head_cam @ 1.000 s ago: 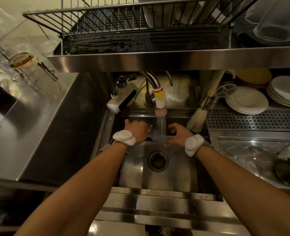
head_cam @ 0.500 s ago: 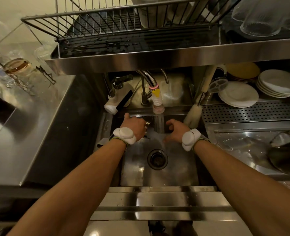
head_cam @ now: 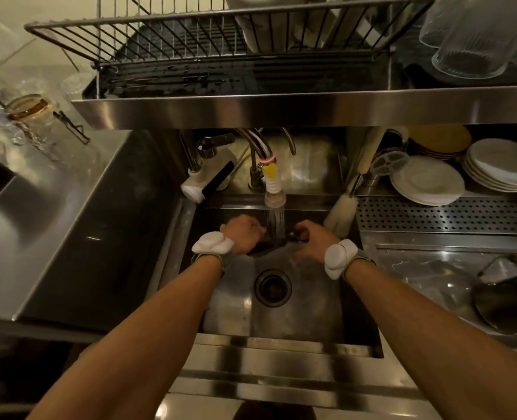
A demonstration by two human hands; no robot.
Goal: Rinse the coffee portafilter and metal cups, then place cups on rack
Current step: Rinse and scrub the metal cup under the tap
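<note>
Both of my hands are low in the steel sink [head_cam: 284,316], under the water stream [head_cam: 275,221] from the faucet [head_cam: 273,189]. My left hand [head_cam: 242,234] grips one end of a dark portafilter [head_cam: 261,249] held in the stream; most of it is hidden by my fingers and the water. My right hand [head_cam: 313,241] curls its fingers on the other dark end. The wire dish rack [head_cam: 190,34] sits on the steel shelf above the sink. I see no metal cups.
The drain [head_cam: 273,287] lies just below my hands. A bottle brush [head_cam: 342,213] leans at the sink's right corner. White plates [head_cam: 427,180] are stacked right of it, a dark pan [head_cam: 509,304] lies at right, upturned glasses [head_cam: 475,34] stand top right, and glassware [head_cam: 29,107] stands on the left counter.
My right hand's fingers, spread beside the stream earlier, now curl onto the dark piece. The left hand stays gripping under the water. The camera has tilted slightly.
</note>
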